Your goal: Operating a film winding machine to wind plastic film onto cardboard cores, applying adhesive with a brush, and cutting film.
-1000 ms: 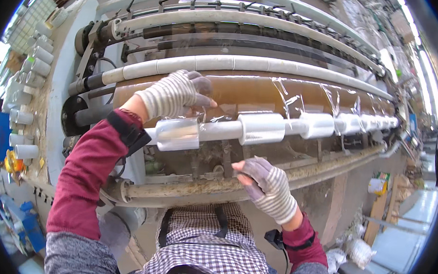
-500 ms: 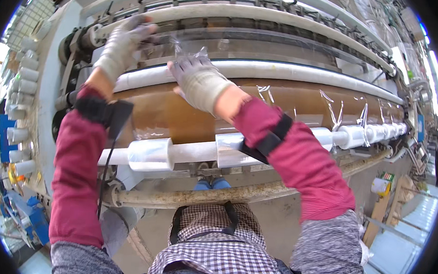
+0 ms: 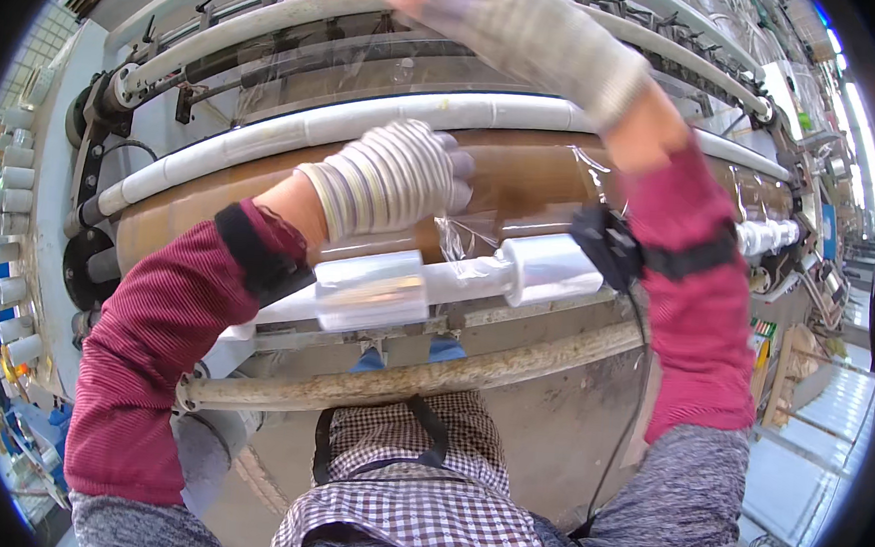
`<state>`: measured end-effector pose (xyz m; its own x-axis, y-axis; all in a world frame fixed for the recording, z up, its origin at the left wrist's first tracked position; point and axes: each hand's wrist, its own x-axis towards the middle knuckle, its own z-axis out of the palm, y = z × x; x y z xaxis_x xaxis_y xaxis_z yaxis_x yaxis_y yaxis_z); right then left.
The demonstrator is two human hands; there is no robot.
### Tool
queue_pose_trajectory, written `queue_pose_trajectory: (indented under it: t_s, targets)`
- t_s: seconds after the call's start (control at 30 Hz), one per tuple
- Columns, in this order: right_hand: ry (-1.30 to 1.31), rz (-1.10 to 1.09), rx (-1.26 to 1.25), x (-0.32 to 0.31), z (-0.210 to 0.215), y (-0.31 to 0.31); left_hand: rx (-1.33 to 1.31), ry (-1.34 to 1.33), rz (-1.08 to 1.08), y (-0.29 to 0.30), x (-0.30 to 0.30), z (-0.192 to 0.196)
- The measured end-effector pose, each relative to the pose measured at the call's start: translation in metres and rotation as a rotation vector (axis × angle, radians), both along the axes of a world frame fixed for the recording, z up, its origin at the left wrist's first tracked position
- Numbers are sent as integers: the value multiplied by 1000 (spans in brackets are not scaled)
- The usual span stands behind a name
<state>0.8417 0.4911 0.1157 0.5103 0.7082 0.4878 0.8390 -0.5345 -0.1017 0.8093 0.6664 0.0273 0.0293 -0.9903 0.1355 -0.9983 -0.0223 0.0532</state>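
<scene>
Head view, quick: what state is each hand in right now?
Left hand: over the brown roller; fingers partly hidden, grip cannot be told.
Right hand: blurred; open or closed cannot be told.

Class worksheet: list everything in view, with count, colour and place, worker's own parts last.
Brown roller: one, brown, across the middle
White roller: one, white, beyond the brown roller
Pale rod: one, whitish, before the brown roller
Film rolls: at least three, clear-whitish, along the pale rod
Pipe: one, mottled brown, lower centre
Tubes: several, white, far left
Apron: one, dark-and-white checks, bottom centre
Straps: two, black, near the wrists
Sleeves: two, maroon, both sides
Feet: two, blue, beyond the pipe
Left hand: one, grey-white striped glove, by the brown roller
Right hand: one, grey-white glove, blurred, upper centre
</scene>
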Motion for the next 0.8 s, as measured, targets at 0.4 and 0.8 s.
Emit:
queue_pose_trajectory:
  t_s: [0.4, 0.8]
  targets:
    - [700, -484, -47, -165, -17, -219, -335, -21, 1094, -33, 114, -19]
    - [528, -30, -131, -148, -44, -224, -473, 1411, 629, -196, 83, 8]
